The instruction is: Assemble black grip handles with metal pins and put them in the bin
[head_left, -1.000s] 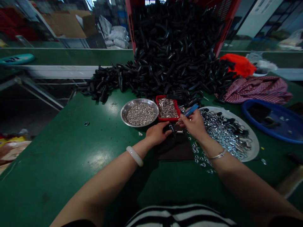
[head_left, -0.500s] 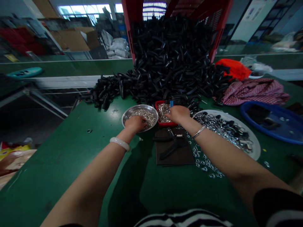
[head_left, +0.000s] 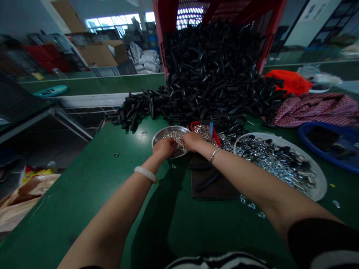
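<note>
left hand point(head_left: 165, 148), right hand point(head_left: 193, 141) over steel bowl point(head_left: 169, 128)

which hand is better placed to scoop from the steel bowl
Probably the left hand: it is down in the steel bowl among the small silver parts. The right hand sits at the bowl's rim, towards the red tray.

The crate point(head_left: 165, 37) is red, the heaped parts point(head_left: 210, 82) black, the workbench point(head_left: 75, 201) green, and the checked cloth point(head_left: 316, 110) red and white.

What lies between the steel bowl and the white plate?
In the head view, a red tray of small silver parts, with the right hand beside it.
</note>
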`<state>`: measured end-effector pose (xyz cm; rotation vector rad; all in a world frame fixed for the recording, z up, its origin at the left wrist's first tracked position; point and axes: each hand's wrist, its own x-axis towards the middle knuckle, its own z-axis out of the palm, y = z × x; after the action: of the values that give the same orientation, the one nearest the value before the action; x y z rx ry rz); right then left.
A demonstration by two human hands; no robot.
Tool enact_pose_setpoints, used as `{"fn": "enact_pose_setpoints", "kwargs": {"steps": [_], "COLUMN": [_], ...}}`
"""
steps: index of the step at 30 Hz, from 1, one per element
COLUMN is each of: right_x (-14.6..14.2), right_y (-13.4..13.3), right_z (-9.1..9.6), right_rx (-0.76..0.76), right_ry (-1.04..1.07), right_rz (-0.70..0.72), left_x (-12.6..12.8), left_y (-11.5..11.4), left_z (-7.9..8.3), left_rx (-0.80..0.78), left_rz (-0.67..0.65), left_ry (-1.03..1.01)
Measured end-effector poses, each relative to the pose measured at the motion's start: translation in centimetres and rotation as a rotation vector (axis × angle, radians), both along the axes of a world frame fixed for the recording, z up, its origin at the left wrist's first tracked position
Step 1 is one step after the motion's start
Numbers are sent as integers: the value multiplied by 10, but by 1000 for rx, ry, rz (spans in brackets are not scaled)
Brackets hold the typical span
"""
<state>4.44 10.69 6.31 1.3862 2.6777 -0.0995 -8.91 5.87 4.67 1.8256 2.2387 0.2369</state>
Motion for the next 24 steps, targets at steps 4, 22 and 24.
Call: {"fn": "enact_pose_setpoints", "kwargs": {"steps": [4, 22, 24], "right_x": [4, 14, 16], "right_y": [-5, 3, 4], "right_z": [3, -9, -8], "right_rx": [-7, -23, -20], "right_ry": [15, 273, 333], "right_rz": [7, 112, 128], "left_x": [2, 7, 6], "left_y": [-1, -9, -11], "left_z": [0, 0, -1], "left_rx": [4, 106, 123], "left_rz": [-16, -56, -54], "left_ry": [1, -28, -43]}}
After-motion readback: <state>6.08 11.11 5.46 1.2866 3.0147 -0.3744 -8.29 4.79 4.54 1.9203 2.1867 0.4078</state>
